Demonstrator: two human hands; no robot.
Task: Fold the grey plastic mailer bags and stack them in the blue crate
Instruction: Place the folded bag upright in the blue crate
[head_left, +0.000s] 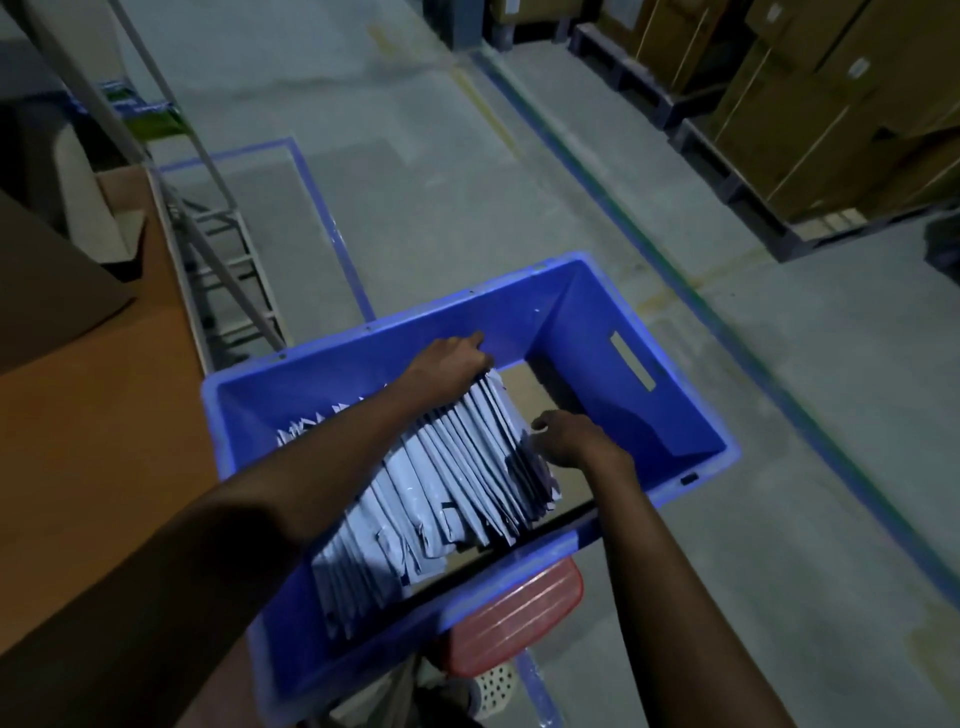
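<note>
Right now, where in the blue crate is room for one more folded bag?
Free: the cardboard floor between the mailer bags and the slotted right wall of the blue crate. Crowded: the left half, packed with bags; left hand and right hand hold the row's end.

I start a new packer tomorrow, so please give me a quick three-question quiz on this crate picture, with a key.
1. True or false: the folded mailer bags lie flat in one pile inside the blue crate.
2. Which hand reaches the far end of the row of bags? A) left hand B) right hand C) neither
3. Fill in: the crate floor showing beside the bags is lined with brown ____.

Key
1. False: they stand on edge in a leaning row.
2. A
3. cardboard
</note>
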